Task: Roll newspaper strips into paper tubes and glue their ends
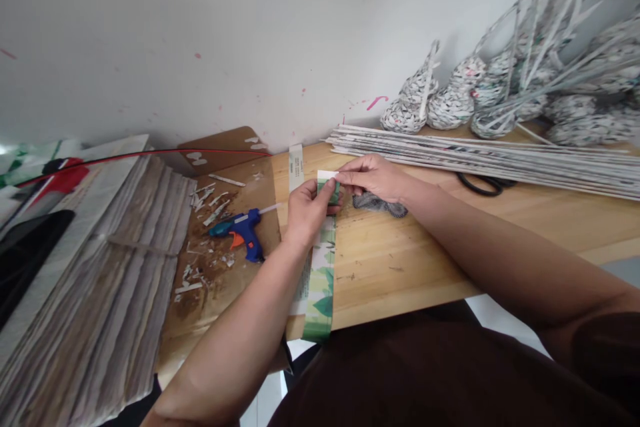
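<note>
A long strip of printed paper [323, 280], green and white with a leaf pattern, runs from the table's front edge up to my hands. My left hand [311, 208] is closed on its far end, thumb on top and fingers underneath. From the right, my right hand [370, 180] pinches the white tip of the same strip between thumb and fingers. Another printed paper strip [295, 170] lies partly beneath my left hand and forearm. Just below my right hand rests a dark grey mesh-like bundle [380, 205], partly hidden.
Left of my hands, a blue glue gun [247, 230] lies on a brown board [220, 290] among paper scraps. A tall newspaper stack [115, 253] stands further left. Rolled paper sticks [480, 159], black-handled scissors [483, 185] and woven paper shapes [453, 103] occupy the right side.
</note>
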### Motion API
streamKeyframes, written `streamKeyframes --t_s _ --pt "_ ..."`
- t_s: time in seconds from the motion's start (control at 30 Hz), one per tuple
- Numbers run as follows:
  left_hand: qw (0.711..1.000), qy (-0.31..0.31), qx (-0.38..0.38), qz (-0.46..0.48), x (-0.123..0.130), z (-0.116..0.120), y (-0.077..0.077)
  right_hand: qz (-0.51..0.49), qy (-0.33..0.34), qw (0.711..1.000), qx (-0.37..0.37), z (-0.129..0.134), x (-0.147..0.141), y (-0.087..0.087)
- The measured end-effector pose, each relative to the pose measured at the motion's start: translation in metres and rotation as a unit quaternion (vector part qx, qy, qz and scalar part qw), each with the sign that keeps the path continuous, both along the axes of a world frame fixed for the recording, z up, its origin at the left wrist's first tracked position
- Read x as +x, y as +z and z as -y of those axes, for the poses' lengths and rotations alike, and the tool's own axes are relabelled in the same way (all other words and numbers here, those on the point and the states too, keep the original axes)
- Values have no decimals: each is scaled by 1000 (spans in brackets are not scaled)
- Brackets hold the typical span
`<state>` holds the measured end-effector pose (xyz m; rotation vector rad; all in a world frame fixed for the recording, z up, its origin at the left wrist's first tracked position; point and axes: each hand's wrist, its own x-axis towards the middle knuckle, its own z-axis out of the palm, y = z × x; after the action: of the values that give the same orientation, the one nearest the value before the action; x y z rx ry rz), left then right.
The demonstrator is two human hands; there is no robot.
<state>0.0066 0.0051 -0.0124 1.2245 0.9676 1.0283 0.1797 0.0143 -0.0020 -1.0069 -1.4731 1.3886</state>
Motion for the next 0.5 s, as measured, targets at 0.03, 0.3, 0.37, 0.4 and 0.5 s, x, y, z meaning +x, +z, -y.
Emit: streamKeyframes --t_s 0.03,0.3,0.37,0.4,0.5 --pt "1000 0 3 -1 0 0 0 -6 -1 1000 1 0 0 0" --pt "1000 -4 7 15 0 -1 -2 -57 -56 996 -31 -1 -5 -1" --pt "1000 -7 5 17 0 -1 -3 -65 -73 995 -36 -1 -6 -1" --pt "1000 -8 4 16 0 -1 -3 -68 -80 994 -37 -1 -6 0" --pt "1000 -6 6 11 0 0 -2 -75 -101 991 -36 -1 -8 0"
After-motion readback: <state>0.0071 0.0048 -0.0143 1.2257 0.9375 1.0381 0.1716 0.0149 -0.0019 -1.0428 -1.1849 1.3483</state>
